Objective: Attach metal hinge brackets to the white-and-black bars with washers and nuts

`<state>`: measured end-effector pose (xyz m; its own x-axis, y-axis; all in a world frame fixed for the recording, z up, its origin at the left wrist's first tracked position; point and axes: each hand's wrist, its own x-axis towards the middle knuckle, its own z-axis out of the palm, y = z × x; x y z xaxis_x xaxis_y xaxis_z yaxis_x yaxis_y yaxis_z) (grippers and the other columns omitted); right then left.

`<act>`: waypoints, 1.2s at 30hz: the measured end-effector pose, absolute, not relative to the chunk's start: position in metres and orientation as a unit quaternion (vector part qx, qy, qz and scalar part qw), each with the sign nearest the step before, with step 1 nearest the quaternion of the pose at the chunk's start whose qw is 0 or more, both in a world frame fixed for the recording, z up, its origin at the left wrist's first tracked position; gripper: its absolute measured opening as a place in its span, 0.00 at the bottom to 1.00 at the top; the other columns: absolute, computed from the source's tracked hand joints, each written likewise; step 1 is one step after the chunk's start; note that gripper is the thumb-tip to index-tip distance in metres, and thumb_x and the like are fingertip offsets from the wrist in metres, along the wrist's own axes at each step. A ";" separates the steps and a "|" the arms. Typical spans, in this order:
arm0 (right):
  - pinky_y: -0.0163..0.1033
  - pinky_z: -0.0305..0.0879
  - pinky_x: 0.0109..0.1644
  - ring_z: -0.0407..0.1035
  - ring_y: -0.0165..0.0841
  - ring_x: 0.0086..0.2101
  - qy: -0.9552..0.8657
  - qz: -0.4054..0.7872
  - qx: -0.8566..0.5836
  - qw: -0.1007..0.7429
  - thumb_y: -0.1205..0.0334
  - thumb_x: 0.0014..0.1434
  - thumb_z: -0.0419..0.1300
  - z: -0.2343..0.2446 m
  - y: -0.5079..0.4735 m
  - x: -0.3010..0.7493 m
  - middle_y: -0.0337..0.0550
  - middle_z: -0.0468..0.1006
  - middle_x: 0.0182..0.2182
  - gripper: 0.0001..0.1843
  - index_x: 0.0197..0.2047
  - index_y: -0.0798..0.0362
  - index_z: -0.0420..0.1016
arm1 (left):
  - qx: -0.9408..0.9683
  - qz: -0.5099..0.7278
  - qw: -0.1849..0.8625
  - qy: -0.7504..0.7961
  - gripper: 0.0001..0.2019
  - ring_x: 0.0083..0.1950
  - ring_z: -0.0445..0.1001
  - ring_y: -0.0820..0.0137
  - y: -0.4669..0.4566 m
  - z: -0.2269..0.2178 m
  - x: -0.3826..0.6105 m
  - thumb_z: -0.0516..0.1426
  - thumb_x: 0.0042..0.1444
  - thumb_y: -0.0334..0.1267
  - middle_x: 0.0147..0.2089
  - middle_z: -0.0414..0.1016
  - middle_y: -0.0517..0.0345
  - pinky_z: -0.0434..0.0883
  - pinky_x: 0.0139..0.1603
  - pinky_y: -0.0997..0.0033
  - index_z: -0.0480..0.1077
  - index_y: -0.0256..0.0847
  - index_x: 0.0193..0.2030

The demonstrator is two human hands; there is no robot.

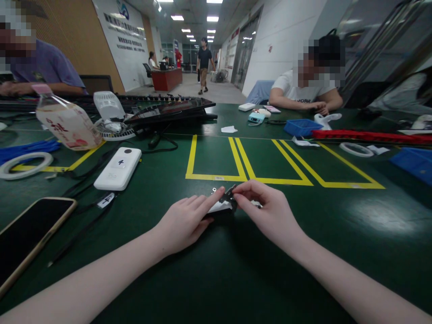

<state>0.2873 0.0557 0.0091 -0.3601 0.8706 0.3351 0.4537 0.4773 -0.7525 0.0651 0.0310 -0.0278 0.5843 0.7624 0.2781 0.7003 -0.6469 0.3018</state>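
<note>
Just in front of the taped frames, both hands meet at a small black piece with a white surface (pixel 221 206), whose kind I cannot make out. My left hand (pixel 187 218) grips it from the left, index finger stretched over its top and thumb beneath. Between the thumb and forefinger of my right hand (pixel 265 207) is the edge of a small dark part (pixel 230 193), which sits at the white surface's right end. A tiny ring (pixel 214 190) shows beyond the left fingertip. My right hand covers a light bit beside it.
Yellow tape outlines (pixel 216 177) mark the green table (pixel 303 279). To the left are a power bank (pixel 119 168), a phone (pixel 30 234), a bottle (pixel 67 121), a fan (pixel 110 110) and a tape roll (pixel 25 164). Blue trays (pixel 300 127) stand right. A person (pixel 307 85) sits opposite.
</note>
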 end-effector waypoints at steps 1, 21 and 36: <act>0.36 0.68 0.36 0.70 0.31 0.33 -0.791 0.251 -0.414 0.374 0.64 0.62 0.57 0.009 0.054 0.287 0.41 0.75 0.34 0.06 0.39 0.53 0.75 | 0.886 0.196 0.080 0.412 0.40 0.47 0.74 0.61 0.031 -0.028 0.065 0.53 0.62 0.32 0.51 0.73 0.50 0.74 0.47 0.57 0.31 0.47 0.73; 0.36 0.67 0.33 0.68 0.30 0.31 -0.775 0.255 -0.388 0.428 0.62 0.61 0.60 -0.005 0.057 0.287 0.41 0.74 0.34 0.03 0.37 0.53 0.74 | 0.877 0.220 0.102 0.414 0.34 0.50 0.74 0.61 0.031 -0.030 0.064 0.54 0.62 0.31 0.55 0.72 0.50 0.73 0.49 0.57 0.42 0.48 0.70; 0.35 0.70 0.39 0.71 0.30 0.38 -0.817 0.150 -0.292 0.474 0.73 0.60 0.60 -0.013 0.055 0.288 0.42 0.74 0.37 0.06 0.38 0.53 0.73 | 0.879 0.214 0.108 0.413 0.35 0.50 0.75 0.59 0.029 -0.024 0.064 0.56 0.61 0.30 0.55 0.72 0.48 0.74 0.49 0.55 0.42 0.44 0.70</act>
